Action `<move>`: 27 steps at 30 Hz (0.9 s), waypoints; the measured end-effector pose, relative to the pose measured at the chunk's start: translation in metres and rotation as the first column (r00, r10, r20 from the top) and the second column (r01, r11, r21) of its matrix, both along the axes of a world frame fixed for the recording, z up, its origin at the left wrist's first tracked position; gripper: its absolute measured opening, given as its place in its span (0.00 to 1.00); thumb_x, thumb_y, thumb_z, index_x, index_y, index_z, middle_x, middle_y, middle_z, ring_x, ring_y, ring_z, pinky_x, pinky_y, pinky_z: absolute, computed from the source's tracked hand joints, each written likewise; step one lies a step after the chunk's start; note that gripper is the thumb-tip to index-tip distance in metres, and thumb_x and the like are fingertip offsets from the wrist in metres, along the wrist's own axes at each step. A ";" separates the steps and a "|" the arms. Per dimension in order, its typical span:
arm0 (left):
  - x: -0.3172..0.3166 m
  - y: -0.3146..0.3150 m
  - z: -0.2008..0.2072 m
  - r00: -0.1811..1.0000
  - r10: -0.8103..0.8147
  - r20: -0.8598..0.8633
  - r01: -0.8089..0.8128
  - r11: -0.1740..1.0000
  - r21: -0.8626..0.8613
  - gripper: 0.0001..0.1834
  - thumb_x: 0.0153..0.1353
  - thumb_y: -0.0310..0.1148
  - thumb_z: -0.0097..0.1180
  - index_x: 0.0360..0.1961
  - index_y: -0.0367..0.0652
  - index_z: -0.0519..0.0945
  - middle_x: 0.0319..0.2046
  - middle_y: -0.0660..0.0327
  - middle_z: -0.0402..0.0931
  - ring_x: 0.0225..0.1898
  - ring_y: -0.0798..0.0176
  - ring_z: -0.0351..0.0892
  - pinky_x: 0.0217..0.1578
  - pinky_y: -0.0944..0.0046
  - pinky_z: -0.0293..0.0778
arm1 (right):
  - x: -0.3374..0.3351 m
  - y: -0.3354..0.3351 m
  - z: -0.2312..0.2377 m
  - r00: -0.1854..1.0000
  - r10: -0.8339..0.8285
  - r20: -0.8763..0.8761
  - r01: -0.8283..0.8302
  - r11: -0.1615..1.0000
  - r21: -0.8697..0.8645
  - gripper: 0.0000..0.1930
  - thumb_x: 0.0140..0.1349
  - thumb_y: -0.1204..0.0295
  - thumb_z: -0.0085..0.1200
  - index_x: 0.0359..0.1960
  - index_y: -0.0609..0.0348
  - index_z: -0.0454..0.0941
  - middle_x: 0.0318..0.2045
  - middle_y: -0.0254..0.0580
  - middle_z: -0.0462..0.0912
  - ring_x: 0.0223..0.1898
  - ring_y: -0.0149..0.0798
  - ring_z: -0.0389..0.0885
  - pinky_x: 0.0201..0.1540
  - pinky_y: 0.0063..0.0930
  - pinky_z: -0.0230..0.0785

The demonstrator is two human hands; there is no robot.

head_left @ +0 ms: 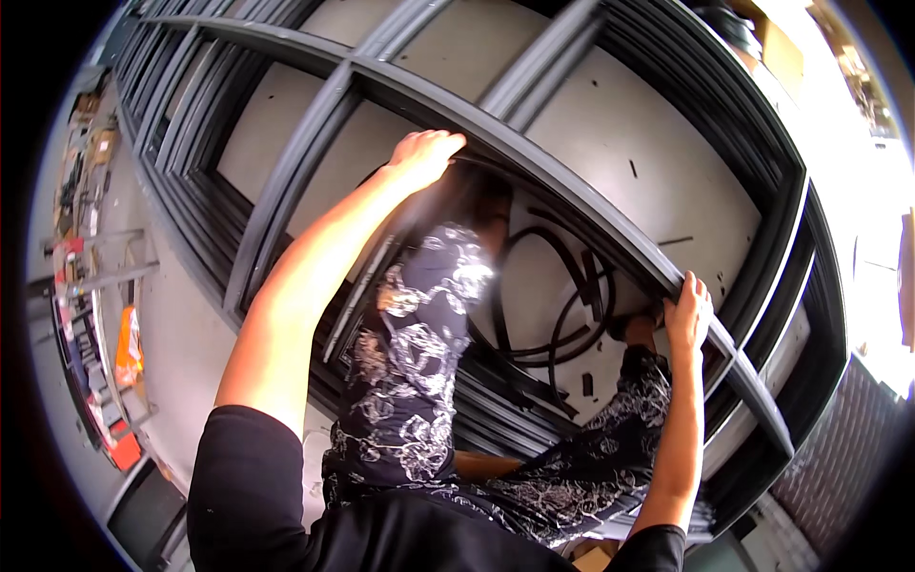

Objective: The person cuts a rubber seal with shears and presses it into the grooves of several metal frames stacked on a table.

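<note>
A dark grey frame (519, 148), with long bars and crosspieces, lies on a stack of similar frames before me. My left hand (426, 157) is closed over the near side of its long middle bar, left of centre. Further right, my right hand (688, 313) grips the same bar, fingers over its top edge. My legs, in black trousers with a white pattern (405, 353), stand inside the frame openings between my arms. The feet are partly hidden or blurred.
Black curved strips (505, 286) lie coiled on the floor inside the frames, with small dark scraps about. Stacked bars (777, 200) form raised edges around me. At the left stands a rack with an orange item (130, 345). A brick-patterned surface (843, 458) is at the lower right.
</note>
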State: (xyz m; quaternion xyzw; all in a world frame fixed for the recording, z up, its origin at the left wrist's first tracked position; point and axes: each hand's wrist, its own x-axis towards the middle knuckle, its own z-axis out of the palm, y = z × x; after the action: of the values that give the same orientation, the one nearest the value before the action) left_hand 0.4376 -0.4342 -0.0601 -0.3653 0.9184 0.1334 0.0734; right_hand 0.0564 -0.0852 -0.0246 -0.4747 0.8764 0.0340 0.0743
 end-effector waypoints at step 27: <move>0.026 -0.076 -0.047 -0.529 0.765 -0.368 -0.304 0.234 0.923 0.09 0.70 0.31 0.56 0.42 0.38 0.69 0.37 0.58 0.76 0.32 0.64 0.79 0.32 0.63 0.82 | 0.219 -0.314 -0.015 0.719 0.678 0.153 -0.511 0.664 -0.545 0.24 0.52 0.72 0.67 0.52 0.54 0.74 0.52 0.46 0.76 0.53 0.52 0.75 0.55 0.42 0.72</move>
State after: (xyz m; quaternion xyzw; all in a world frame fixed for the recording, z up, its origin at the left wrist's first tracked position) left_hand 0.4640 -0.5099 -0.1072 -0.6098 0.2213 0.5030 -0.5711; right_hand 0.2754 -0.3992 -0.0399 -0.7399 0.6222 -0.2377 0.0941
